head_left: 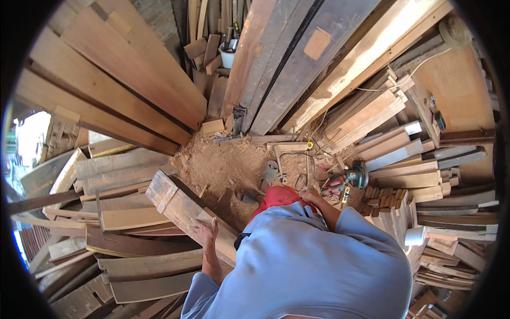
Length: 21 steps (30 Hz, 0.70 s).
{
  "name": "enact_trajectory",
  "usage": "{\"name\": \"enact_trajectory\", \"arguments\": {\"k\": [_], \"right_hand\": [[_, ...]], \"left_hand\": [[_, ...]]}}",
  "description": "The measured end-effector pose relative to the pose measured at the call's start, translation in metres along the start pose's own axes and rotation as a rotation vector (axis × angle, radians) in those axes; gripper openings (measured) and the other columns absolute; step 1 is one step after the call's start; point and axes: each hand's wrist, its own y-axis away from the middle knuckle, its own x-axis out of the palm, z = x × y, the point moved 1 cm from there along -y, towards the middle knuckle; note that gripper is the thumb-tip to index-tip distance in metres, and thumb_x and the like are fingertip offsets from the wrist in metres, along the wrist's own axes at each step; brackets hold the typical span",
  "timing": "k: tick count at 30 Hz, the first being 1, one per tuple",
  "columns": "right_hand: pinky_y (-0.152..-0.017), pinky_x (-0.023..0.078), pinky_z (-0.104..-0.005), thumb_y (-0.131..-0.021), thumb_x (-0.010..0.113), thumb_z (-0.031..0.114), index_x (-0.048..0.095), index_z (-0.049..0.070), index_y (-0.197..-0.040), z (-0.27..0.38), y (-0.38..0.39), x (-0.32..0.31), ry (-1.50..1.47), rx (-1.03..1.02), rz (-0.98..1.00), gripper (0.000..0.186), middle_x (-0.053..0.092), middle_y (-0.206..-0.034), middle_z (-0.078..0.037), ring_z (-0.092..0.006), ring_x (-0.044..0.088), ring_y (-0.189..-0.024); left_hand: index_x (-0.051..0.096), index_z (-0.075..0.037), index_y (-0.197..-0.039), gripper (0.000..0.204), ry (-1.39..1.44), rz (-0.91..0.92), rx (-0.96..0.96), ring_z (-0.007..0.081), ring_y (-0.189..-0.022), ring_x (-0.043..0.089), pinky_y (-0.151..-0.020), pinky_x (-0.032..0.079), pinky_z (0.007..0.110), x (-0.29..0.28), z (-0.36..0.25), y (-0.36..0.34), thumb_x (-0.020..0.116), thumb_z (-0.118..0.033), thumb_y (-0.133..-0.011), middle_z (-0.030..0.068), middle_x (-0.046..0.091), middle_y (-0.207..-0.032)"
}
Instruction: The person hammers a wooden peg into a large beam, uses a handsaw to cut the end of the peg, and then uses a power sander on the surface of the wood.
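My left hand (206, 231) is held over the thick wooden board (187, 211) at my left side, its fingers apart and holding nothing. From here I cannot tell whether the fingertips touch the wood. The board slants from beside my hip toward the far left and has a short cross strip near its far end. My right hand (309, 195) is at the edge of my red shorts (280, 196), near the knee. Its fingers are curled in; whatever they may hold is hidden.
Sawdust (218, 162) covers the floor ahead, with a hammer (228, 138) and yellow tape measure (309, 145) at its far side. A power tool (357, 175) lies right of my knees. Long planks (127, 69) lean ahead; stacked boards (149, 266) fill the left. A white bucket (227, 57) holds tools.
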Motion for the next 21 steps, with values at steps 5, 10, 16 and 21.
{"name": "enact_trajectory", "arguments": {"k": [5, 10, 16, 21], "right_hand": [[-0.078, 0.058, -0.0394, -0.086, 0.066, 0.033, 0.079, 0.003, -0.095, 0.003, -0.021, 0.008, -0.210, 0.089, 0.052, 0.034, 0.077, -0.089, -0.018, -0.0284, 0.074, -0.081], [-0.078, 0.058, -0.0393, -0.088, 0.063, 0.032, 0.078, 0.004, -0.091, -0.001, -0.066, -0.006, 0.152, -0.319, -0.009, 0.032, 0.077, -0.086, -0.017, -0.0268, 0.075, -0.080], [-0.076, 0.060, -0.0415, -0.092, 0.054, 0.029, 0.075, 0.003, -0.094, 0.040, -0.110, -0.073, -0.214, -0.136, -0.129, 0.033, 0.074, -0.075, -0.019, -0.0275, 0.074, -0.070], [-0.076, 0.060, -0.0424, -0.094, 0.054, 0.028, 0.074, 0.002, -0.101, 0.007, -0.145, -0.069, -0.440, 0.022, -0.242, 0.033, 0.075, -0.084, -0.020, -0.0306, 0.076, -0.077]], "left_hand": [[0.016, 0.010, -0.160, 0.132, -0.223, 0.132, -0.128, 0.0533, -0.153, 0.017, -0.126, 0.015, 0.052, -0.008, 0.008, -0.018, 0.065, -0.082, -0.077, 0.0437, 0.024, -0.159], [0.022, 0.007, -0.159, 0.129, -0.261, 0.302, -0.264, 0.0506, -0.154, 0.018, -0.126, 0.021, 0.050, -0.026, -0.035, -0.023, 0.074, -0.074, -0.073, 0.0387, 0.023, -0.162], [0.035, 0.004, -0.152, 0.111, -0.252, 0.265, -0.319, 0.0511, -0.147, 0.028, -0.121, 0.027, 0.052, -0.027, -0.047, -0.052, 0.074, -0.067, -0.076, 0.0351, 0.033, -0.156], [0.043, 0.002, -0.144, 0.093, -0.360, 0.343, -0.032, 0.0498, -0.140, 0.037, -0.117, 0.032, 0.053, -0.035, -0.116, -0.089, 0.069, -0.061, -0.081, 0.0334, 0.041, -0.148]]}}
